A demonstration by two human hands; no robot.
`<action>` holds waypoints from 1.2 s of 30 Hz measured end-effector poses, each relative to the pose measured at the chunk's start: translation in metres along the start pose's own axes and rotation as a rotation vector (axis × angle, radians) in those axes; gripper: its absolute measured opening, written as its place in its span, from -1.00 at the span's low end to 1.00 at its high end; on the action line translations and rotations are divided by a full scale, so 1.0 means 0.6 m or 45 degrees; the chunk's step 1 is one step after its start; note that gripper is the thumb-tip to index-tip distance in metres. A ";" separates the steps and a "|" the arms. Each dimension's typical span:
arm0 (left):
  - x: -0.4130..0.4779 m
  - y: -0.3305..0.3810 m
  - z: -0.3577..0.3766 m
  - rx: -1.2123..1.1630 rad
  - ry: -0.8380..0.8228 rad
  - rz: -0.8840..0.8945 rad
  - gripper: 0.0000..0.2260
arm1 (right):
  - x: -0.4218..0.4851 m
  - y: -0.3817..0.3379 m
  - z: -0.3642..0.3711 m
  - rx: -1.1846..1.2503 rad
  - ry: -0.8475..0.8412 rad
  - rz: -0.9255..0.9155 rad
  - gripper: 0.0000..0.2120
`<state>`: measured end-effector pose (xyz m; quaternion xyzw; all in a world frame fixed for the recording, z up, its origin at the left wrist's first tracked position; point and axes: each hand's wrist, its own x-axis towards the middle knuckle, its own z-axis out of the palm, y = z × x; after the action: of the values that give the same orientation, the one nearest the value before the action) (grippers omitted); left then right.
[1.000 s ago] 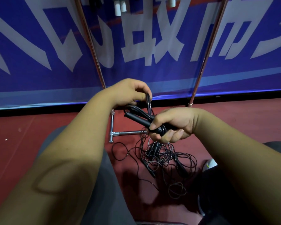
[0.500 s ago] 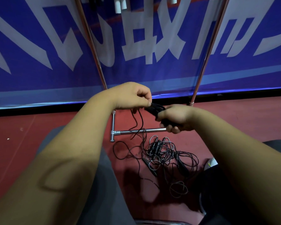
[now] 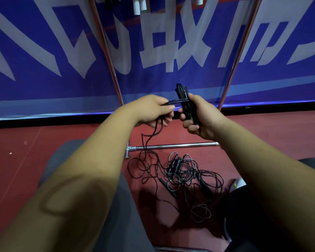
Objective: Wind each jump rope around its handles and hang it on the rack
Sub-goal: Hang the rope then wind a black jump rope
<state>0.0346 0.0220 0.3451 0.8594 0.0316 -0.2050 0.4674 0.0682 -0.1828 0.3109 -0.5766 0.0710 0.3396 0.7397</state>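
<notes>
We see the black handles of one jump rope held together, roughly upright, in the right hand. Its fingers are curled tightly around their lower part, and the tops stand clear above the fist. A few turns of cord cross the handles and run level to the left hand, which pinches the cord between thumb and curled fingers just beside the handles. From that hand the loose cord drops in a wavy line to the red floor.

There it joins a tangled pile of ropes, black and grey cords looped over each other with several dark handles among them. We cannot tell how many ropes are in it. The pile lies just in front of the rack's base bar.

Two slanted poles of the rack rise on either side of the hands, in front of a blue banner with large white characters. At the top edge, white handles hang between the poles. Grey trousers fill the lower foreground between the forearms.
</notes>
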 end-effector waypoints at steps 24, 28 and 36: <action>-0.003 -0.012 -0.037 0.578 0.085 0.018 -0.83 | -0.056 -0.031 0.015 -0.092 -0.499 0.106 -0.86; -0.005 -0.009 -0.041 0.495 0.105 0.167 -0.92 | -0.064 -0.015 0.010 -0.257 -0.725 0.341 -0.67; -0.029 0.024 -0.029 0.069 -0.132 0.277 -0.78 | -0.066 0.016 0.022 -0.421 -0.869 0.466 -0.68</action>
<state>0.0277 0.0304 0.3713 0.8584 -0.0918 -0.1980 0.4643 0.0289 -0.1866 0.3271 -0.5199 -0.1322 0.6437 0.5457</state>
